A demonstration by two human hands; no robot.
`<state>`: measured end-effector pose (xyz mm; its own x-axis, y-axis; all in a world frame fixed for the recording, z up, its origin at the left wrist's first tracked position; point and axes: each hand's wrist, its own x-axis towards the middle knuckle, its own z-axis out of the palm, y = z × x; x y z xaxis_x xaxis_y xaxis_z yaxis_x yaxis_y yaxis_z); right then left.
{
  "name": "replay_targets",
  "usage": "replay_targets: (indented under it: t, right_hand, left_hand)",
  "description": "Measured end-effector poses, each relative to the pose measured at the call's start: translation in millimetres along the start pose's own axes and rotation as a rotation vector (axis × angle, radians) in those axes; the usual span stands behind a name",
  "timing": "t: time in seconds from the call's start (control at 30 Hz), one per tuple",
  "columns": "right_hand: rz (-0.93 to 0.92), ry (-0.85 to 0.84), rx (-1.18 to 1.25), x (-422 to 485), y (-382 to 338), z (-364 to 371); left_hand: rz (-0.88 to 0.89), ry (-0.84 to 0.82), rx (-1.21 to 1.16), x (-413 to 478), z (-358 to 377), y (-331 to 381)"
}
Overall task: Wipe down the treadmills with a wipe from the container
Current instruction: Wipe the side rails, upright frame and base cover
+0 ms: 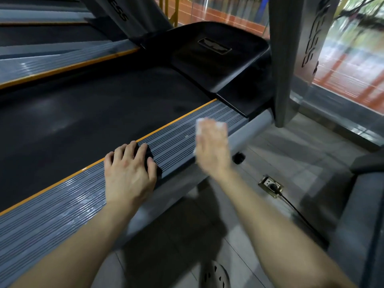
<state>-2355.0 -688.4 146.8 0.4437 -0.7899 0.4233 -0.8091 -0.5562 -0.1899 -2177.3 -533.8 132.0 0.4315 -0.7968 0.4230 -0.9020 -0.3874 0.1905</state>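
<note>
One wipe [200, 126] lies under the right hand [212, 147] on the treadmill's diagonal rail [62, 208].

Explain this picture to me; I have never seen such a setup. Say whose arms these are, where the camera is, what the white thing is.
No machine works here: a person wears a camera on the head, so you look down along their own two arms. Below them is a treadmill: a black belt, and beside it a grey ribbed side rail with an orange edge. The left hand rests flat on that rail. The right hand, blurred, presses a white wipe onto the rail farther along. A socket with a black cable sits in the floor.
</note>
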Motion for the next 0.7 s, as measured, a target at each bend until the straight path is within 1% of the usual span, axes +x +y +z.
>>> replay_targets:
  t: [0.07,0.1,0.17,0.2,0.23,0.3,0.33,0.37,0.4,0.5,0.57,0.63,0.7]
  right_hand:
    - [-0.212,-0.028,0.113,-41,-38,11]
    - [-0.286,-0.035,0.142,-51,-47,14]
    - [-0.336,-0.036,0.125,-51,-39,18]
    - [-0.291,-0.021,0.118,-46,-30,17]
    - [-0.189,0.005,0.125,-40,-19,16]
    - [0.109,0.061,0.140,-26,8,11]
    - [0.238,0.063,0.148,-22,21,10]
    - [0.305,0.045,0.168,-20,30,8]
    - [0.323,0.015,0.199,-18,35,5]
    - [0.299,-0.094,0.370,-19,35,-7]
    - [0.292,-0.148,0.434,-25,34,-13]
    - [0.299,-0.149,0.457,-31,32,-15]
    - [0.343,-0.100,0.503,-35,27,-12]
  left_hand:
    - [-0.002,0.009,-0.006,0,0,0]
    - [0.002,0.011,-0.009,0,0,0]
    - [0.009,0.020,-0.006,-1,1,0]
    - [0.009,0.023,-0.011,-1,1,0]
    - [0.007,0.026,-0.020,-1,1,1]
    - [-0.001,0.027,-0.023,-1,0,1]
    - [-0.002,0.024,-0.016,-2,0,1]
    - [-0.003,0.020,-0.013,-2,1,0]
    - [-0.004,0.016,-0.013,-2,0,0]
    - [-0.004,0.011,-0.015,-1,1,-1]
    - [-0.007,0.019,-0.019,-1,2,-1]
    - [-0.005,0.019,-0.024,-1,2,-1]
    - [-0.006,0.020,-0.028,-1,2,-1]
